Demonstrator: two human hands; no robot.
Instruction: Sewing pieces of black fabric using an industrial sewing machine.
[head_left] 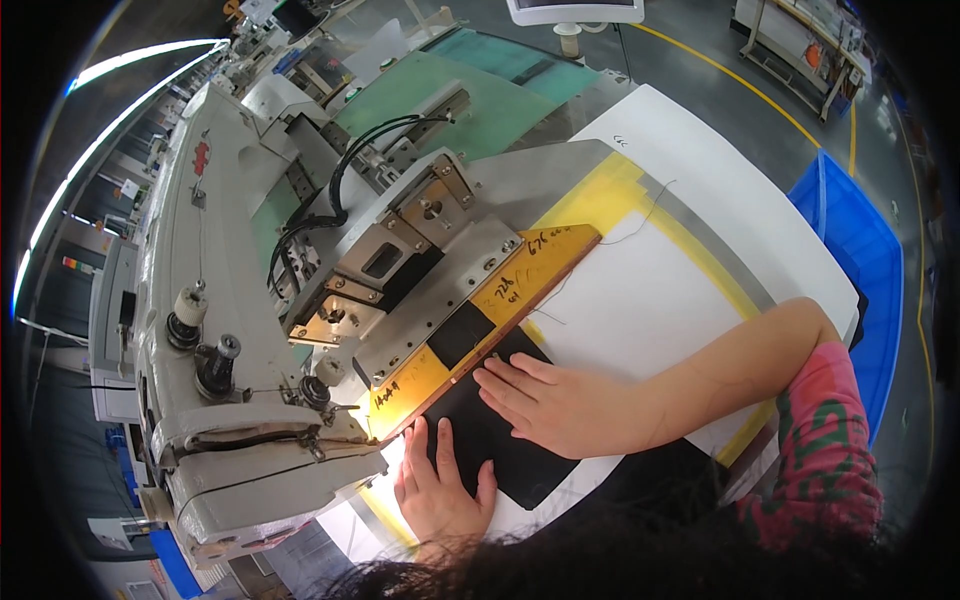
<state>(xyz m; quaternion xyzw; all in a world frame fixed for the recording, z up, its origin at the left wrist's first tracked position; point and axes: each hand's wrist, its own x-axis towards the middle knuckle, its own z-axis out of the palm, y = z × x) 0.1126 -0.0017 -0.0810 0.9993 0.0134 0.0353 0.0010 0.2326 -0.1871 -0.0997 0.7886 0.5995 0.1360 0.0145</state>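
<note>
Black fabric panel [525, 470] is lying toward taped white plate's [630, 310] near edge, meeting yellow template [545, 270]. Left hand [440, 490], right hand [555, 405] are resting open, fingers flattening it. Likely light, soft, creasing easily; near corner is offering best hold.

Your left hand [440, 492] lies palm down at the black cloth's [527, 475] left edge, thumb spread; your right hand [550, 405] rests flat on its right part, right elbow [812, 322] bent beyond it.
</note>
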